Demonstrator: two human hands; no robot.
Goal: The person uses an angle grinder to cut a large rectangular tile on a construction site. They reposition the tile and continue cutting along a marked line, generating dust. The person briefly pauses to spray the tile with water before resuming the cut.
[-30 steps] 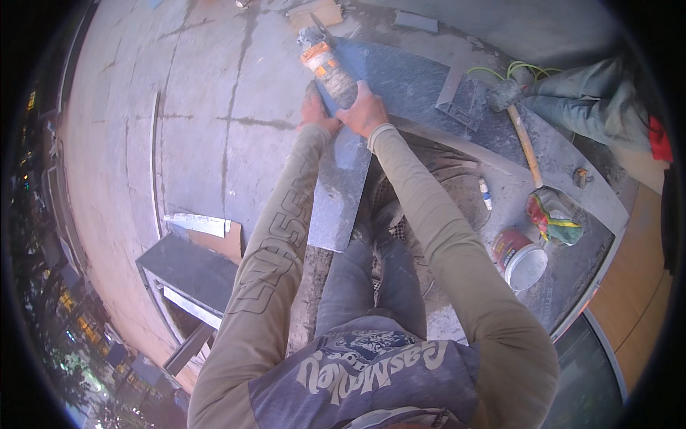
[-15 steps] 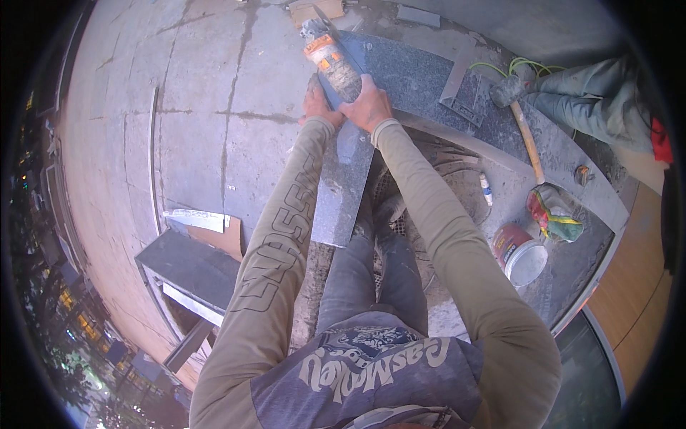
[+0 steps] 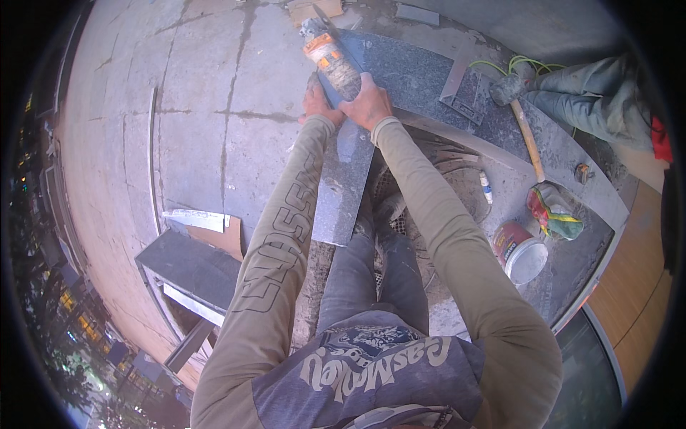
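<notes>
The angle grinder's [image 3: 330, 58] disc is perhaps hidden behind its body.

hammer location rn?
Head view, upper right: the hammer lies on the dark stone slab, right of the right hand, handle pointing toward the crumpled bag.

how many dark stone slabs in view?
3. A narrow stone strip lies under both hands, which grip an angle grinder; the curved slab lies beyond it; a flat slab lies lower left. More may be hidden behind the person.
</notes>
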